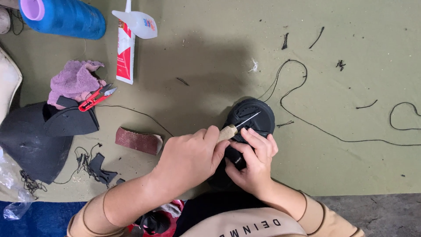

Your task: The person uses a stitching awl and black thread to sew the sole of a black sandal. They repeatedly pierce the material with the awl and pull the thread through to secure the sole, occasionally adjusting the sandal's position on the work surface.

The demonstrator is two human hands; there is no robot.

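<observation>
My left hand (188, 159) is closed round the pale wooden handle of an awl (228, 131). Its thin metal needle (248, 119) points up and to the right across the toe of a black shoe (252, 115). My right hand (253, 163) grips the shoe from below, its fingers curled over the upper just beside the awl handle. The shoe lies on an olive-green mat (210, 57), partly hidden by both hands. A long black thread (307, 123) loops away from the shoe to the right.
A reddish sandpaper piece (138, 140) lies left of my hands. Further left are red snips (96, 97), a pink cloth (74, 81), black sole pieces (35, 140) and black scraps (98, 169). A blue thread cone (66, 16), a white glue bottle (140, 22) and its red-white pack (125, 55) sit at the top left.
</observation>
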